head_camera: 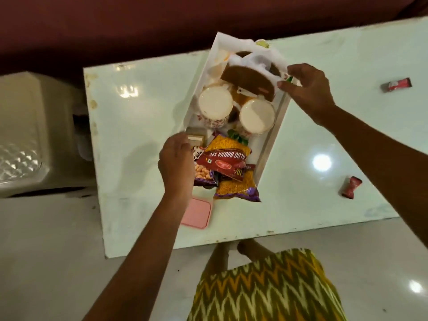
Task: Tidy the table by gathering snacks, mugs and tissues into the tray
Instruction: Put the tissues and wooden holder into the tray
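A white tray lies at an angle on the pale green table. It holds two white floral mugs, a brown round holder with white tissues, and snack packets: a red and yellow sev packet, a second sev packet and a peanut packet. My left hand grips the tray's near left edge, over the peanut packet. My right hand pinches the tray's far right rim; a small green bit shows between its fingers.
A pink lidded box sits partly under the tray's near end. Two red wrapped sweets lie on the table to the right. A beige plastic chair stands to the left and a maroon sofa behind.
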